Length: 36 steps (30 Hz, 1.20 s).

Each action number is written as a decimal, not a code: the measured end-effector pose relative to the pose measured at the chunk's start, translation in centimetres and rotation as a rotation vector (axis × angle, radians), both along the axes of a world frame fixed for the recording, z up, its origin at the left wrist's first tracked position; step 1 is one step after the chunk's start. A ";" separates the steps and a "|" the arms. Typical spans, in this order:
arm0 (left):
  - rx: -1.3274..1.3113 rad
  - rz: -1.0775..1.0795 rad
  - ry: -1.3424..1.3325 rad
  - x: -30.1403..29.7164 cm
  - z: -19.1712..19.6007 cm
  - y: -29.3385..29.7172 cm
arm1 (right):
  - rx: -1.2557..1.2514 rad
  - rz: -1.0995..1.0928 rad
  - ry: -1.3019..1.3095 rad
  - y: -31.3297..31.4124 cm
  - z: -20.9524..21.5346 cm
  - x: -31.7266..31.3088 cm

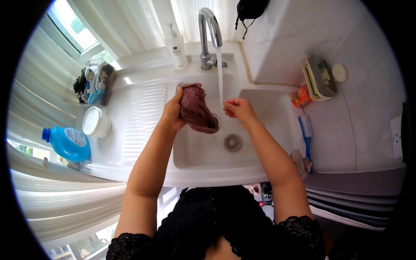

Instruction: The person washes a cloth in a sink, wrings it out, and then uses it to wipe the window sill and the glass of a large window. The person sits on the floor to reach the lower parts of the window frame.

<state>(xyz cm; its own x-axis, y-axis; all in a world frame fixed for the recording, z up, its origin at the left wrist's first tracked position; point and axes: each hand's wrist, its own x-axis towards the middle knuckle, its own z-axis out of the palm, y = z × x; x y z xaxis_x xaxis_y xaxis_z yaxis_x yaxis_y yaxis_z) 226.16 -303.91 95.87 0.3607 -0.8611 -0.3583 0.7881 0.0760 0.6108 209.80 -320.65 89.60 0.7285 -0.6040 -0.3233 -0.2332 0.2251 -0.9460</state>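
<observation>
Left hand (173, 112) grasps maroon cloth (196, 107) above sink (195, 151), left of running water (219, 73). Right hand (240, 111) curled beside it; cannot tell if gripping anything. Apparently midway: cloth not yet set down.

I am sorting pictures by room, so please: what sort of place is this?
Probably a home laundry area: the white sink adjoins a ribbed washboard, with a blue bottle at the left and a blue-handled brush at the right.
</observation>
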 end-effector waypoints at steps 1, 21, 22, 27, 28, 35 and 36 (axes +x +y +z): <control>-0.026 -0.018 0.031 0.3 -0.7 -0.3 | -0.004 0.012 -0.003 0.4 0.7 0.1; 0.014 -0.077 -0.001 -1.3 -0.1 -3.7 | 0.208 0.082 -0.303 0.8 -0.3 2.0; -0.017 -0.040 -0.024 -1.0 0.8 -3.5 | 0.135 0.106 -0.173 -0.1 -2.5 1.4; -0.106 -0.070 -0.025 0.8 3.4 -3.1 | -0.283 0.034 0.108 -1.1 -9.0 -1.4; -0.069 -0.065 -0.041 0.7 3.4 -3.2 | -0.155 0.054 -0.047 0.0 -6.7 -0.7; -0.120 -0.024 -0.002 0.6 2.1 -4.6 | 0.053 0.039 -0.368 2.8 -1.9 3.6; -0.142 -0.015 0.027 0.9 2.4 -4.5 | 0.073 0.012 -0.331 2.9 -2.6 3.1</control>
